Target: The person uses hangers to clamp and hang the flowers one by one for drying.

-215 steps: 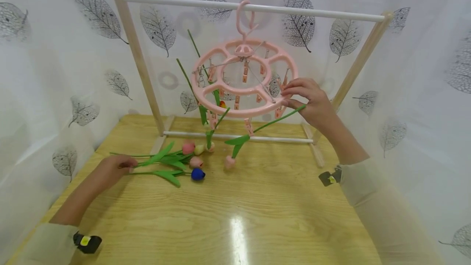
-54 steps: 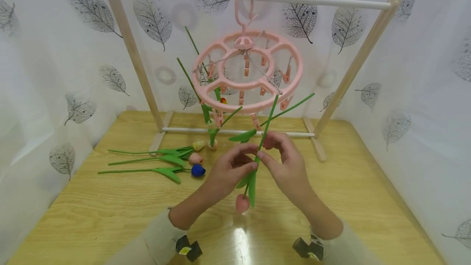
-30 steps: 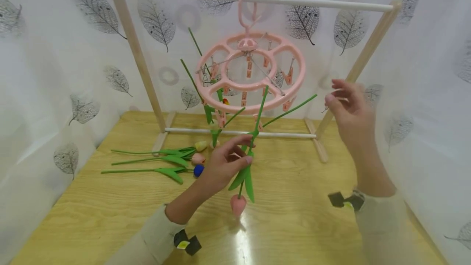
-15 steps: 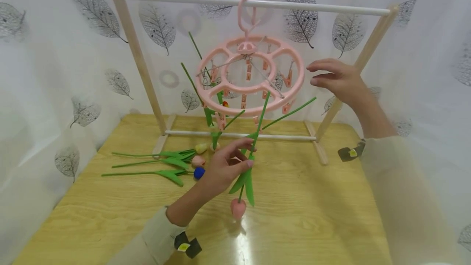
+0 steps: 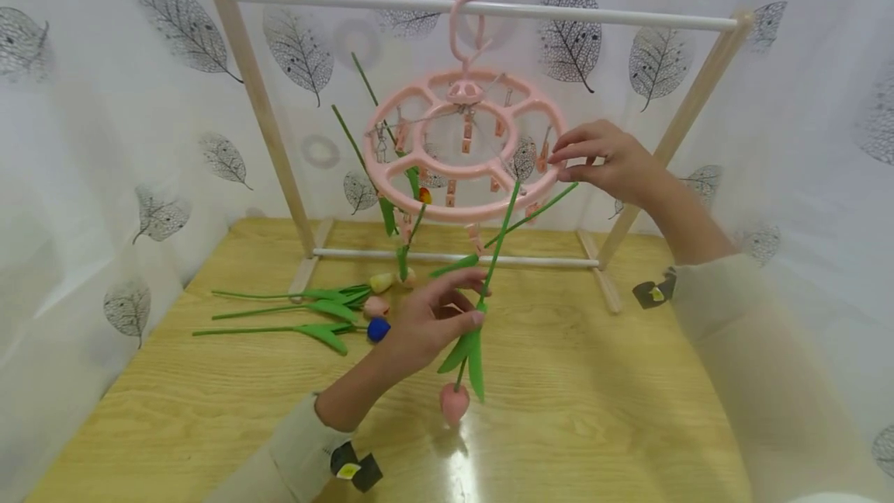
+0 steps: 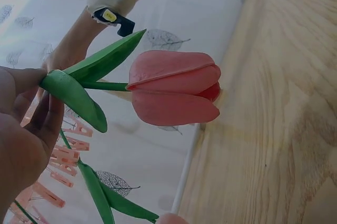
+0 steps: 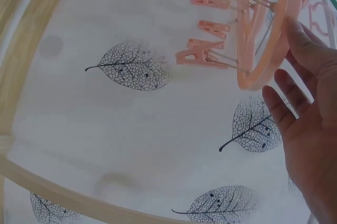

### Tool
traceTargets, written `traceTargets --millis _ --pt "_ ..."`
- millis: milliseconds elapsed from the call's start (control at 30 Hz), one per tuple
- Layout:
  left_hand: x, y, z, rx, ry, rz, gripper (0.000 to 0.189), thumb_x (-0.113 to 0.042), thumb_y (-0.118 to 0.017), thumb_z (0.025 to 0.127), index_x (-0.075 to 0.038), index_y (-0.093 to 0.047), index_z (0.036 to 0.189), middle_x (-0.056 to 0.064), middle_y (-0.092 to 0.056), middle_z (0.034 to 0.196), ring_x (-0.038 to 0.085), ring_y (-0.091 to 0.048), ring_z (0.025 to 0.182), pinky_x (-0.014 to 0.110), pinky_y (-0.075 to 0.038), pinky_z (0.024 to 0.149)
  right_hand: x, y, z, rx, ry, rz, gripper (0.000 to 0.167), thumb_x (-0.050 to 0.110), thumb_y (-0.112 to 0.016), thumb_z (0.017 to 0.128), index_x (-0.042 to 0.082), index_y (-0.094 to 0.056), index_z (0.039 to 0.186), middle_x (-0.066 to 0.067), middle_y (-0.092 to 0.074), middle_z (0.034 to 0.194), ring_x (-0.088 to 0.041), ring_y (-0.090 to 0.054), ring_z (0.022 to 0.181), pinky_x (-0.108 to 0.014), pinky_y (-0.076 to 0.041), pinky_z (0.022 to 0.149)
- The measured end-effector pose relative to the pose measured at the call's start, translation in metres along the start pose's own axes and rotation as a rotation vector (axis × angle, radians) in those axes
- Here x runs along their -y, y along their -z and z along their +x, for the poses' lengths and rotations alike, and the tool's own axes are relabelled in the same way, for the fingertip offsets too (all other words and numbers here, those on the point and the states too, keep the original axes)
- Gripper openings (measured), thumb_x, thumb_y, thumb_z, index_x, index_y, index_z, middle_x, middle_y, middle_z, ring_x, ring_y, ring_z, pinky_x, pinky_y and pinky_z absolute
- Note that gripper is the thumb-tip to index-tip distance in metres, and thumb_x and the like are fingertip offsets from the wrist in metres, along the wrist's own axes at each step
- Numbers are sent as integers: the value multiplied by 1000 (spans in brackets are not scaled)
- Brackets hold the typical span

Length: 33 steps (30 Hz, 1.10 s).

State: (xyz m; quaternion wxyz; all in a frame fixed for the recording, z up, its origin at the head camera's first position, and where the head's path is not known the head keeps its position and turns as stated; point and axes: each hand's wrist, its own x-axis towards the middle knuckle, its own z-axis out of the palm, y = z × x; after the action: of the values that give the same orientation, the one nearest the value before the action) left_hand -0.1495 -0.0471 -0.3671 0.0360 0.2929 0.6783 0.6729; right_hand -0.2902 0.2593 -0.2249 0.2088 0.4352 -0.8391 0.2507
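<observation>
"While the left hand [image 5: 419, 332] pinches the pink tulip [image 5: 476, 363] between thumb and fingers, what is the right hand [image 5: 618, 165] doing?"

"Touching the round pink hanger [image 5: 457, 214] at about three o'clock, fingers loosely bent. Whether they grip the rim, I can't tell. I'd judge the step as lining up a clip for the flower."

"And the next move?"

"Probably it calls for squeezing a free clip, perhaps the clip [image 5: 542, 156] just inside those fingers, and bringing the stem to it."

"Where exactly is the tulip, and how does it look?"

"Below the hanger near six o'clock, clear of the table [image 5: 559, 410], upside down and slightly tilted: stem end between twelve and one, bloom [image 6: 174, 71] between six and seven. Its petals are closed, overlapping, matte pink, redder inside; two broad green leaves curl. It looks artificial."
</observation>
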Motion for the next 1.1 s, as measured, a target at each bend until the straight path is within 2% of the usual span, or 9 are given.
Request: traceTargets --millis 133,267,367,500,633,700,833,933,1100 --pt "0 -1 -2 26 -10 2 49 -5 -68 95 -19 -57 141 9 -61 127 21 -64 94 30 -58 80 3 -13 0 -11 183 -5 30 -14 -80 70 -4 -77 98 -22 -69 102 -18 -52 101 -19 -33 90" --pt "-2 -1 -4 34 -28 11 49 -6 -69 95 -20 -58 141 7 -62 127 21 -64 95 31 -59 80 11 -25 2 -34 246 -7 27 -7 -82 69 -1 -78 96 -17 -70 98 -27 -52 98 -23 -32 94" --pt "-6 2 -6 30 -55 25 49 -6 -68 95 -21 -58 141 8 -62 127 21 -64 95 32 -59 80 18 -33 6 -46 253 -8 22 -1 -84 71 1 -78 92 -15 -69 95 -33 -51 97 -27 -32 95" --pt "-12 7 -7 19 -88 45 48 -6 -68 96 -20 -57 141 7 -61 126 21 -64 97 32 -58 82 28 -41 10 -61 230 -13 18 11 -85 75 5 -79 90 -12 -69 94 -29 -50 93 -30 -31 89" --pt "-18 13 -7 11 -119 36 47 -5 -66 96 -17 -57 141 7 -60 125 21 -64 98 31 -57 83 38 -49 14 -83 214 -23 35 41 -77 86 7 -80 93 -9 -71 93 -25 -52 91 -33 -32 88" --pt "-19 16 -7 1 -139 33 47 -3 -66 96 -15 -57 141 7 -60 125 20 -63 98 31 -57 83 43 -54 15 -94 207 -9 40 47 -72 88 8 -80 94 -8 -71 94 -27 -54 96 -35 -32 89" --pt "-22 22 -7 -30 -189 43 47 0 -66 95 -9 -56 140 10 -61 123 18 -63 96 31 -58 83 55 -62 19 -119 208 7 23 26 -84 81 8 -80 94 -6 -70 94 -30 -55 105 -37 -32 93" --pt "-23 26 -8 -55 -214 51 47 2 -67 94 -5 -56 139 11 -61 122 17 -63 94 30 -58 82 66 -68 24 -144 243 -13 21 11 -88 74 7 -80 93 -6 -70 93 -30 -56 103 -41 -35 98" --pt "-25 32 -9 -80 -239 59 46 4 -66 94 -3 -56 138 13 -61 122 16 -63 94 29 -57 82 84 -78 33 -177 264 -25 22 9 -88 75 6 -79 95 -8 -72 99 -28 -59 104 -43 -39 100"
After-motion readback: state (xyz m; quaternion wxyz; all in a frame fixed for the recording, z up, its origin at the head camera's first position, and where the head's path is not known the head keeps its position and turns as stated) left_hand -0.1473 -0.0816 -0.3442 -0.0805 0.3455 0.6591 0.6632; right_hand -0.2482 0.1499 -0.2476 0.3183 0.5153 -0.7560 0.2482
